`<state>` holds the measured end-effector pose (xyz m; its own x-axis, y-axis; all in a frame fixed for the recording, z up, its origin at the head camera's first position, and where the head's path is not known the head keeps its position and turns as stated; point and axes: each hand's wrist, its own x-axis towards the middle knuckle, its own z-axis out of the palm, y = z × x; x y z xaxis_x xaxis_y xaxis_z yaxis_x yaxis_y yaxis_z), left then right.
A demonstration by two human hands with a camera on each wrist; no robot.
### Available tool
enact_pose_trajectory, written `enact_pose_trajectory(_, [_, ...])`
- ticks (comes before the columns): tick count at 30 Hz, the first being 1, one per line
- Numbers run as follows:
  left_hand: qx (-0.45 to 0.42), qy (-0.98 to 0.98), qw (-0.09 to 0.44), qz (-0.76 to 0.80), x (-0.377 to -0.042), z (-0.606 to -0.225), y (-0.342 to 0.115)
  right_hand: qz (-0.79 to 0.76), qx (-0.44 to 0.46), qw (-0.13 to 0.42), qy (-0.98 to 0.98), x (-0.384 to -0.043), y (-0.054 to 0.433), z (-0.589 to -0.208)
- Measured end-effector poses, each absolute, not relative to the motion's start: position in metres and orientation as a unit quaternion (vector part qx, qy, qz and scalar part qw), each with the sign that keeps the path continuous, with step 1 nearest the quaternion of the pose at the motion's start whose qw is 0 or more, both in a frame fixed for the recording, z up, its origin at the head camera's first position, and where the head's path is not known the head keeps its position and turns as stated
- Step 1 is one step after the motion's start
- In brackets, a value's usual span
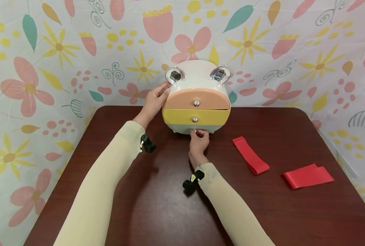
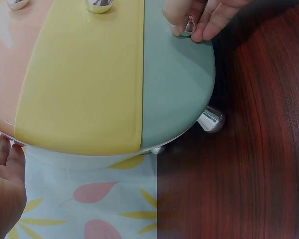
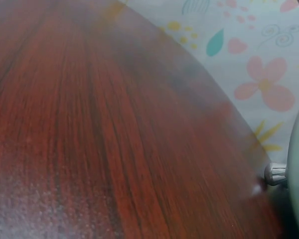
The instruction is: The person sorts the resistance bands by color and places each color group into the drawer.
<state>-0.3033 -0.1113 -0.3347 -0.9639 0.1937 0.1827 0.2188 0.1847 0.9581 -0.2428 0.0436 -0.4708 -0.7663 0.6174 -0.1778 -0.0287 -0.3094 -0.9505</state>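
A small white cabinet [image 1: 198, 77] with two silver-ringed ears stands at the back of the table. Its front has three drawers, an orange one [image 1: 182, 99], a yellow one [image 1: 177, 117] and a green one [image 2: 174, 94], each with a round silver knob. My right hand [image 1: 199, 143] pinches the knob [image 2: 189, 26] of the green bottom drawer between thumb and fingers. Against the cabinet's left side rests my left hand [image 1: 154, 102], its fingers extended along the wall below the ear. In the right wrist view only the cabinet's green edge and a silver foot [image 3: 276, 174] show.
Two folded red strips lie on the dark wooden table [image 1: 167, 205] right of the cabinet: one strip [image 1: 251, 155] slants near it, the other strip [image 1: 308, 176] lies farther right. A flower-patterned cloth [image 1: 87, 78] hangs behind the table.
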Motion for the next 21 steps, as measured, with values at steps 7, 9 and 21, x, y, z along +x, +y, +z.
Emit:
enact_pose_trajectory(7, [-0.129, -0.772, 0.014, -0.622, -0.3026, -0.334, -0.1102, 0.762, -0.265, 0.21, -0.552, -0.242, 0.0447, -0.4709])
enact_pose_trajectory(9, [-0.13, -0.77, 0.014, -0.624, -0.3022, -0.3339, -0.1099, 0.76, -0.264, 0.211, -0.555, -0.2415, 0.0453, -0.4715])
enact_pose_trajectory(21, [-0.123, -0.772, 0.018, -0.623, -0.3015, -0.3334, -0.1096, 0.763, -0.251, 0.208, -0.558, -0.2341, 0.0466, -0.4726])
